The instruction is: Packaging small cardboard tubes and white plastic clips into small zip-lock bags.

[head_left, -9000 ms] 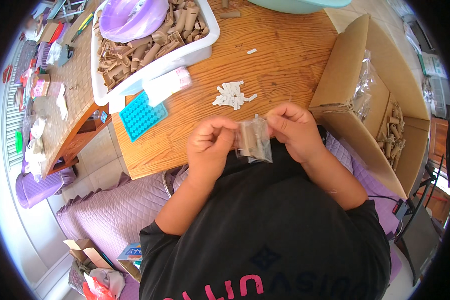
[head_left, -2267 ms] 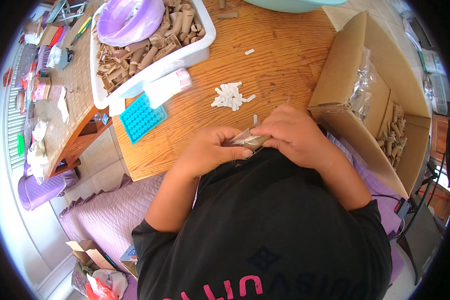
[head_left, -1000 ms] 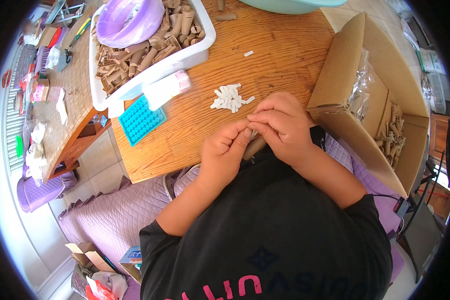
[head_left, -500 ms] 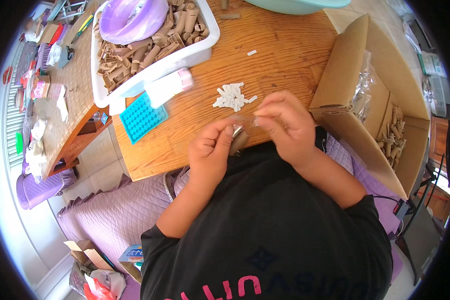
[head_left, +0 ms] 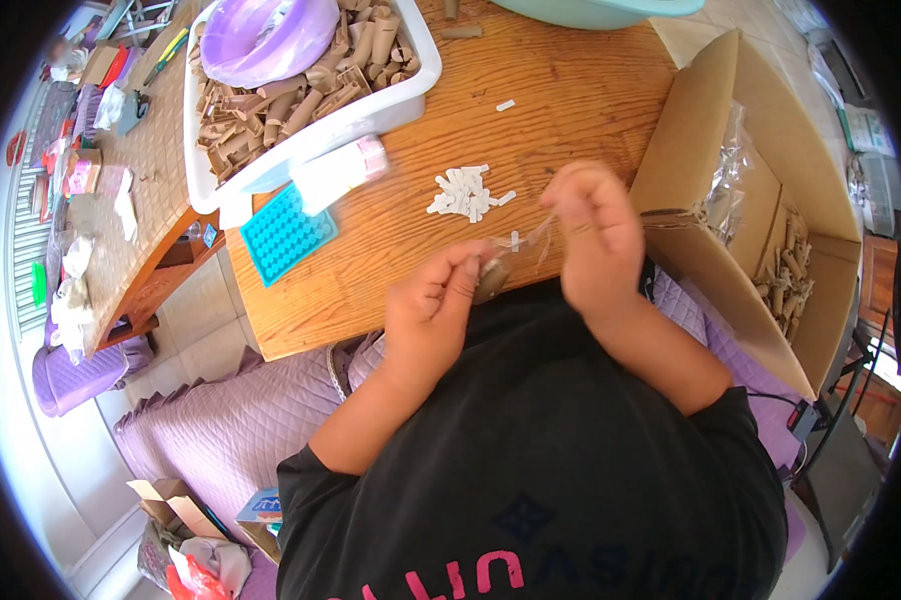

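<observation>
My left hand is closed, with the thumb pressed on the fingers, around a short brown cardboard tube. From it a thin, see-through strand runs slantwise to my right hand, which pinches the other end. Whether it is thread or film I cannot make out. Just past the left fingertips a small white tag shows beside the strand. Farther off on the table lies a loose pile of similar white tags, with a single tag apart from them.
At the far left a white tub holds brown tubes and a purple ring-shaped bundle. Before it lie a white packet and a turquoise moulded tray. An open cardboard box with tubes stands right; a pale green basin, far back.
My right hand has moved up and to the right, away from the left, and the see-through strand now stretches between them. My left hand has shifted slightly, still on the tube.
</observation>
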Demonstrator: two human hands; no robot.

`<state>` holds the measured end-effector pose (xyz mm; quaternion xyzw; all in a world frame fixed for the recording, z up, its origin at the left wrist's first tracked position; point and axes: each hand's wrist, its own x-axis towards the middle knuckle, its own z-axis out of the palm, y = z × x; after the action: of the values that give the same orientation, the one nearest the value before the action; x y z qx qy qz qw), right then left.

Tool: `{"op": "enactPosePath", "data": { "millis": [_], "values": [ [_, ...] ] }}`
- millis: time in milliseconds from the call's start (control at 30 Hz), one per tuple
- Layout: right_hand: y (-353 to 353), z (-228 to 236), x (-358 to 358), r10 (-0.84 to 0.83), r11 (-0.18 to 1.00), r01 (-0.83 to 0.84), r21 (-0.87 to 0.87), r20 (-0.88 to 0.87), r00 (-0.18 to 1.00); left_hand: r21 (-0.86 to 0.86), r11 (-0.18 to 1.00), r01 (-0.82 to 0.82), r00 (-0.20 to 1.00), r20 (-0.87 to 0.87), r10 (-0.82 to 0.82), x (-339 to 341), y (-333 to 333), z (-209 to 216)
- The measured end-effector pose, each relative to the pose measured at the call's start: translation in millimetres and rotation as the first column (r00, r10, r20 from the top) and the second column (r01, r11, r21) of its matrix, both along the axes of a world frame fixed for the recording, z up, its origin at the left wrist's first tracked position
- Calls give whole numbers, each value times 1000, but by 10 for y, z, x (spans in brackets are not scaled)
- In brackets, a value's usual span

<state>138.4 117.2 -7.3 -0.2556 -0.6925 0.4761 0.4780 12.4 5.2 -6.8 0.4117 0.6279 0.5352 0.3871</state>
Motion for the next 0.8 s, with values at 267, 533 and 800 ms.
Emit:
{"op": "enactPosePath", "data": {
  "millis": [267, 533, 800],
  "values": [
    [-78, 21, 78, 113, 749, -181, -637, -147, 983, -63, 980, -190, 879, 432, 199, -144, 4, 67],
    [-157, -55, 86, 374, 696, -268, -666, 18, 927, 5, 995, -99, 914, 396, 89, -101, 23, 102],
    [-199, -122, 144, 264, 696, -225, -682, -48, 963, -15, 999, -52, 904, 424, 54, -65, 30, 79]
  ]
}}
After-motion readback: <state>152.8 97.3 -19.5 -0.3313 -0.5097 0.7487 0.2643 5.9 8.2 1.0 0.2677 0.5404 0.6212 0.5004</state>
